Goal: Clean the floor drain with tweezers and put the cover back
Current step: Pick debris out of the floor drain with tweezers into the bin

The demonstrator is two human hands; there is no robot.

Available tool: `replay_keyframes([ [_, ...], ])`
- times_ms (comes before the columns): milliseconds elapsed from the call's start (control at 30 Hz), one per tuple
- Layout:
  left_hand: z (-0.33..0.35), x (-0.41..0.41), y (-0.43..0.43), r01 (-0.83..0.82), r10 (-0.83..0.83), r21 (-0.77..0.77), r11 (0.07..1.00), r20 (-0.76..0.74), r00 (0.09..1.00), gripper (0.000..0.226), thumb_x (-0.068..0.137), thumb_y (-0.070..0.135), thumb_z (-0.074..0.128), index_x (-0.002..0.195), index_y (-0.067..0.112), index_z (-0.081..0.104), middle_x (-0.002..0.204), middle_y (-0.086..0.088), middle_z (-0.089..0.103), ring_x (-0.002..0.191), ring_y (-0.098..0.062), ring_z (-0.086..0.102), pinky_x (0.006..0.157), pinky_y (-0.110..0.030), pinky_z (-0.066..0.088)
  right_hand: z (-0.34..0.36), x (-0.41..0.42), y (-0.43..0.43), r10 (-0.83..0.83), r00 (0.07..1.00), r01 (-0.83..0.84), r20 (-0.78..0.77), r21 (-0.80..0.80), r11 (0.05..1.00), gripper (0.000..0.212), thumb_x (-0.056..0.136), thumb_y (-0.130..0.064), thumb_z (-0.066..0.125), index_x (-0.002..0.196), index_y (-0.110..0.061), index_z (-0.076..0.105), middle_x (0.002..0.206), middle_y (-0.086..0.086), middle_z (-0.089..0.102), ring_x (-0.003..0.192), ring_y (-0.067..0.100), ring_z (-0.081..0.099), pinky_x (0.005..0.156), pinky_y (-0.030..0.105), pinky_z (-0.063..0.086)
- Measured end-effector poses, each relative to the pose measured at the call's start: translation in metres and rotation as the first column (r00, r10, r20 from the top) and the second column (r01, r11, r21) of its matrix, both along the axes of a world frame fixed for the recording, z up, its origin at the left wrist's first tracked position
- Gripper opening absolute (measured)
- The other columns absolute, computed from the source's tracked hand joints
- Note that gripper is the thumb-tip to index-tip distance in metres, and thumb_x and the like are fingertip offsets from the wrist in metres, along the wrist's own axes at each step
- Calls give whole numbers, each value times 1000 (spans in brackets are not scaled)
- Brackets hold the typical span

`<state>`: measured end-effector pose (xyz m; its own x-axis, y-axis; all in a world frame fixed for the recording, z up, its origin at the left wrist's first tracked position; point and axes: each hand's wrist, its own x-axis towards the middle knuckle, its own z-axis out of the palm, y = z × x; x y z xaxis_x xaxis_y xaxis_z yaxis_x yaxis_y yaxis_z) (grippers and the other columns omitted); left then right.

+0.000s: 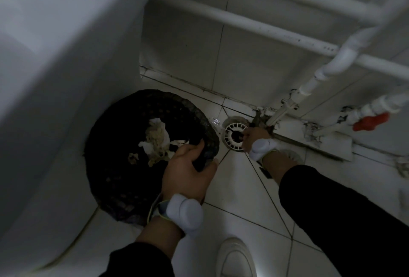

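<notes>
The open floor drain (232,136), a white ribbed ring around a dark hole, sits in the white tiles near the wall. My right hand (254,137) is directly over its right edge, fingers closed on a thin dark tool that looks like tweezers (240,137); the tip reaches into the hole. A round slotted disc, apparently the drain cover (293,155), lies on the floor just right of my right wrist, partly hidden by the forearm. My left hand (188,170) grips the near rim of a black waste basket (124,121) holding crumpled tissue.
A large white fixture (66,77) fills the left side, touching the basket. White pipes (265,26) run along the tiled wall, with a red valve handle (370,121) at the right. My white shoe (235,259) stands on the tiles at the bottom. The light is dim.
</notes>
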<state>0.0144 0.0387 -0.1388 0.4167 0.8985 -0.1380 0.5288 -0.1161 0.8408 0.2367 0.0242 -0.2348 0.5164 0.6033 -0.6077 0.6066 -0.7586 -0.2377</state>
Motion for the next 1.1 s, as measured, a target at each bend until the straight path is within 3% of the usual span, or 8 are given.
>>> replay_keyframes([
  [233, 1, -2, 0, 12, -12, -22, 1000, 15, 1000, 48, 72, 22, 72, 117, 20, 57, 104, 9, 50, 99, -2, 47, 73, 14, 21, 8, 0, -13, -83, 992, 87, -99, 33, 996, 39, 90, -14, 58, 127, -3, 56, 132, 19, 58, 121, 31, 56, 101, 34, 47],
  [367, 1, -2, 1, 11, -11, -22, 1000, 12, 1000, 49, 72, 22, 72, 118, 18, 57, 105, 9, 49, 101, -2, 45, 73, 14, 20, 6, -7, -16, -173, 946, 172, -275, -28, 985, 38, 89, -10, 61, 124, 5, 56, 126, 24, 62, 73, 16, 58, 57, 15, 42],
  [433, 1, -2, 1, 5, -5, -12, 1000, 13, 1000, 48, 72, 22, 72, 118, 18, 57, 104, 10, 48, 100, -2, 44, 73, 14, 20, 1, -11, -15, -253, 890, 257, -381, -40, 966, 38, 89, -10, 62, 124, 4, 56, 130, 24, 59, 63, 13, 50, 55, 15, 36],
  [533, 0, -1, 0, 7, -7, -1, 1000, 12, 1000, 48, 72, 21, 72, 117, 17, 58, 103, 10, 48, 98, 1, 44, 71, 14, 20, 3, -21, -10, -330, 821, 352, -466, -43, 935, 3, 88, -9, 62, 87, -12, 62, 132, 26, 57, 59, 10, 46, 58, 19, 38],
  [700, 0, -1, 0, 25, -26, 22, 999, 19, 999, 48, 72, 21, 72, 117, 17, 58, 102, 10, 48, 89, 18, 35, 70, 14, 20, -3, -25, -3, -284, 844, 311, -455, -15, 950, 33, 90, -9, 60, 62, -19, 46, 130, 27, 58, 57, 10, 46, 57, 19, 38],
  [867, -2, -1, 0, 1, -1, 11, 1000, 17, 1000, 47, 71, 24, 72, 116, 19, 58, 103, 11, 51, 96, 4, 45, 75, 13, 22, 1, -24, -4, -384, 796, 413, -468, -43, 910, 31, 90, -9, 58, 62, -19, 47, 123, 25, 63, 55, 10, 47, 54, 20, 38],
  [1000, -4, -1, 0, -2, 2, -9, 1000, 31, 1000, 48, 71, 25, 73, 116, 20, 58, 101, 13, 51, 90, 11, 43, 72, 12, 24, -2, -32, -4, -564, 609, 627, -558, -97, 773, 22, 100, -10, 38, 82, -15, 49, 52, 5, 71, 22, 3, 49, 29, 4, 30],
  [1100, -5, -2, 0, 7, -7, -5, 1000, 37, 999, 48, 71, 25, 73, 116, 19, 58, 102, 14, 50, 90, 15, 40, 72, 13, 22, -1, -34, -3, -582, 533, 675, -614, -107, 730, 22, 100, -9, 37, 116, -9, 53, 84, 13, 75, 30, 4, 52, 29, 5, 32],
])
